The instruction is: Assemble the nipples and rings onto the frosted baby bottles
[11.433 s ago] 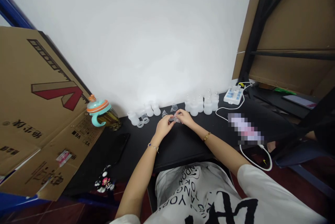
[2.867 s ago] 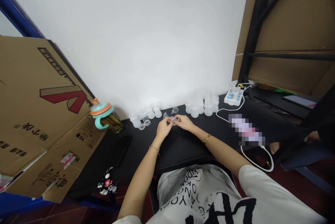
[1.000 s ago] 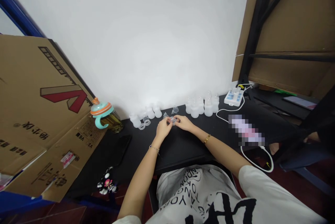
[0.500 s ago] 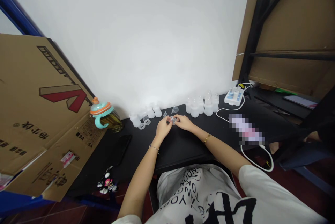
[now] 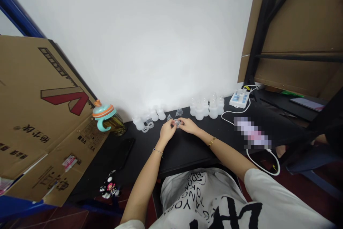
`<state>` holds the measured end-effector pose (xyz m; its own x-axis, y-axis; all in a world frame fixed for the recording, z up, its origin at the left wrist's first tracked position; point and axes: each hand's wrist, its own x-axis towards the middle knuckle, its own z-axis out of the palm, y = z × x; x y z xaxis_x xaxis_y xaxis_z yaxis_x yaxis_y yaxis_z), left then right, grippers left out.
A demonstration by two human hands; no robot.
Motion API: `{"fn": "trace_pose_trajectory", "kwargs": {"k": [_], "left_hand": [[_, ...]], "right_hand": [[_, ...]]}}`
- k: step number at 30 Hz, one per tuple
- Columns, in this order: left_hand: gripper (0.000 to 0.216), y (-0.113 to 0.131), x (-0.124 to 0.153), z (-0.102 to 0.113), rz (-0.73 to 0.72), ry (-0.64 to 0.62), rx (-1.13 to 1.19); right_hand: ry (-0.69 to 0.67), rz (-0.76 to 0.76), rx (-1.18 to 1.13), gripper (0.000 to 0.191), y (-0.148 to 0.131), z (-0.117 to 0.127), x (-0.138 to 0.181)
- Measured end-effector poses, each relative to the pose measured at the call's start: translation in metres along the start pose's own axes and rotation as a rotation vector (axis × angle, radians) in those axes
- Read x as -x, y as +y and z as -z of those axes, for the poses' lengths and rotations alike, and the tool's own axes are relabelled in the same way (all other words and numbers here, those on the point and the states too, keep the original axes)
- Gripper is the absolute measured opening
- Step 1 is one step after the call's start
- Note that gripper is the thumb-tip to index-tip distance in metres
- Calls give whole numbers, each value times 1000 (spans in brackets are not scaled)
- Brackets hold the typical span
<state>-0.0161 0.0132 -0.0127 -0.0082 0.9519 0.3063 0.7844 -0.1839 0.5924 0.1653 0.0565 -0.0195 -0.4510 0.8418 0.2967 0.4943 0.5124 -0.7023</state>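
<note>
Between my left hand [image 5: 168, 129] and my right hand [image 5: 187, 125] is a clear plastic ring [image 5: 178, 124], like a bottle collar. The fingers of both hands are closed on its sides, low over the black table [image 5: 182, 150]. Just behind my fingers lie clear bottle nipples [image 5: 179, 111]. To the left are several frosted bottles [image 5: 138, 123] without tops, and loose clear rings [image 5: 145, 129] in front of them. Several baby bottles [image 5: 199, 111] with nipples fitted stand to the right, near the wall. My fingers hide part of the ring.
A drinking jug [image 5: 108, 119] with an orange and teal lid stands at the left beside a large cardboard box [image 5: 40, 114]. A dark phone [image 5: 125, 153] lies near it. On the right are a white power strip [image 5: 239, 98], its cable, and a blurred-out item [image 5: 252, 132].
</note>
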Motion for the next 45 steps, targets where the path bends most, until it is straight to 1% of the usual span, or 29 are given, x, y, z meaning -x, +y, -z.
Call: {"fn": "trace_pose_trajectory", "kwargs": {"k": [9, 19, 28, 39, 45], "left_hand": [[16, 0, 1, 0, 2, -15, -12], [14, 5, 2, 2, 8, -38, -40], [17, 9, 5, 5, -38, -103, -96], [19, 6, 4, 3, -51, -108, -97], [19, 9, 4, 5, -46, -110, -106]], "right_hand": [[-5, 0, 9, 25, -3, 1, 1], [-15, -13, 36, 21, -4, 2, 2], [-38, -23, 51, 20, -5, 1, 3], [-45, -35, 51, 22, -4, 0, 2], [-31, -11, 54, 17, 0, -2, 1]]}}
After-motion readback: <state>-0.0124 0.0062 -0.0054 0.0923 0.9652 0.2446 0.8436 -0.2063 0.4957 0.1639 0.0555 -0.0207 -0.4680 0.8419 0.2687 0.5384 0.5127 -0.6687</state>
